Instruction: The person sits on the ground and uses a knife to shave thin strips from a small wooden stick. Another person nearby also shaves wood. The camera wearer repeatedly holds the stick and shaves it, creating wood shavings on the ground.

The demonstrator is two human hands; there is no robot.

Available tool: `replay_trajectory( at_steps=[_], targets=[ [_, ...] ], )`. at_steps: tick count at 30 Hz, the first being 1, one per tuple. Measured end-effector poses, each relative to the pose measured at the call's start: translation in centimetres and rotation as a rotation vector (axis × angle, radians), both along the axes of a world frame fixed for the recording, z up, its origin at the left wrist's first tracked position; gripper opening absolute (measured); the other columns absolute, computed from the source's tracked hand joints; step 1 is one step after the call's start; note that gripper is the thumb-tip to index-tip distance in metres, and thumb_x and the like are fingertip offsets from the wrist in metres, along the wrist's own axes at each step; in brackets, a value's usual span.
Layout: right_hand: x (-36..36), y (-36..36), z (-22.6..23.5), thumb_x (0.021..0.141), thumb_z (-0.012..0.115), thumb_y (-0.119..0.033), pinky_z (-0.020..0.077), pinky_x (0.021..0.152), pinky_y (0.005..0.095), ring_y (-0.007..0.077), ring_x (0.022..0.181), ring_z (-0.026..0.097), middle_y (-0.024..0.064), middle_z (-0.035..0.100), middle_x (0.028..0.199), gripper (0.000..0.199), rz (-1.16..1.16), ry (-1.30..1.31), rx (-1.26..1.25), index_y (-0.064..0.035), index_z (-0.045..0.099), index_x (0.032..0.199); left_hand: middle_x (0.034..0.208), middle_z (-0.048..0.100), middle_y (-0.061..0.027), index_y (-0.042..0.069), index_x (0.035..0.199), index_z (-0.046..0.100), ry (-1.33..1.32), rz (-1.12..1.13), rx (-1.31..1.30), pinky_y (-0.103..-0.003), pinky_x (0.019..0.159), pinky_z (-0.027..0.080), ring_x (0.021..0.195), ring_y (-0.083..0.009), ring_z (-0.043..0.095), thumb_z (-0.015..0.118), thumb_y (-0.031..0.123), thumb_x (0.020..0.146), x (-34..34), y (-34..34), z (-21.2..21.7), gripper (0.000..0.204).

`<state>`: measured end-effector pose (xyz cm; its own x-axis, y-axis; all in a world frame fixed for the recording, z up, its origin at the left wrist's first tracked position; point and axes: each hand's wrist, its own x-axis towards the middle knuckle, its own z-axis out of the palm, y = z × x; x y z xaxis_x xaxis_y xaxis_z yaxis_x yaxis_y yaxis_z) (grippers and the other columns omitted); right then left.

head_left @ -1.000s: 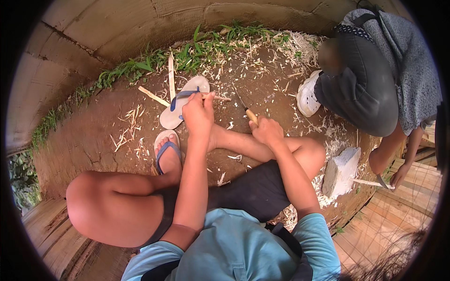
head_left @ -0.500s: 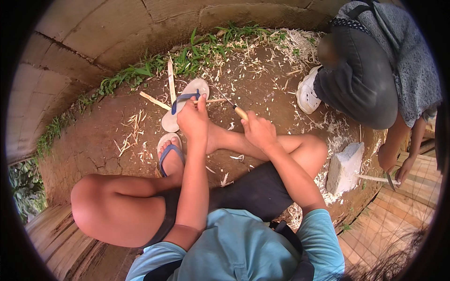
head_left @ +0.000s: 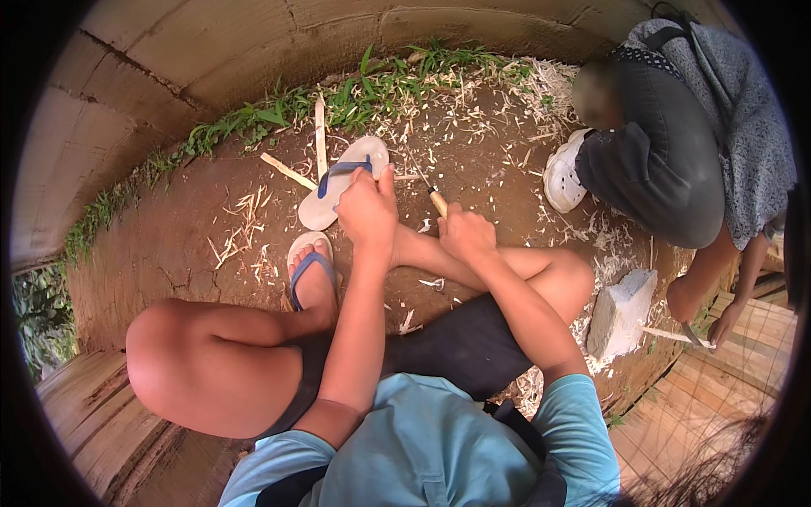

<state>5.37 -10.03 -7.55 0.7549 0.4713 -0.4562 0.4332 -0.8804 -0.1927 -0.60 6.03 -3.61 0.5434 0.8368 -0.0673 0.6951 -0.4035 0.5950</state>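
Left hand clasping stick, right hand gripping knife, grass-edged wall well apart

L hand, R hand fwd, clenched

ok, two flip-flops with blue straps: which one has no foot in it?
The upper flip-flop, partly behind the left hand: its visible sole is bare, while the lower flip-flop has a foot in it.
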Motion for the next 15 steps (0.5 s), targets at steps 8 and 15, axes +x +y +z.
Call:
replay_trajectory(
  at_steps=[8, 15],
  targets=[
    [-1.3, 0.6, 3.1, 0.096, 0.048, -0.034, 0.0514, 0.061, 0.0491, 0.0411, 0.072, 0.065, 0.025, 0.065, 0.081, 0.036, -0.096, -0.358, 0.748, -0.0039, 0.046, 0.115, 0.073, 0.067, -0.0192, 0.003, 0.084, 0.068, -0.027, -0.028, 0.096, -0.047, 0.068, 0.051, 0.073, -0.0392, 0.066, 0.06, 0.043, 0.089, 0.2, 0.0, -1.2, 0.041],
    [0.7, 0.0, 1.3, 0.095, 0.05, -0.032, 0.0505, 0.074, 0.0549, 0.0452, 0.082, 0.065, 0.0258, 0.067, 0.085, 0.032, 0.054, 0.012, 0.028, -0.0012, 0.048, 0.101, 0.073, 0.066, -0.0193, 0.002, 0.085, 0.064, -0.057, -0.044, 0.006, -0.049, 0.068, 0.05, 0.074, -0.0407, 0.064, 0.059, 0.04, 0.091, 0.1, 0.1, -0.7, 0.039]
  ],
)
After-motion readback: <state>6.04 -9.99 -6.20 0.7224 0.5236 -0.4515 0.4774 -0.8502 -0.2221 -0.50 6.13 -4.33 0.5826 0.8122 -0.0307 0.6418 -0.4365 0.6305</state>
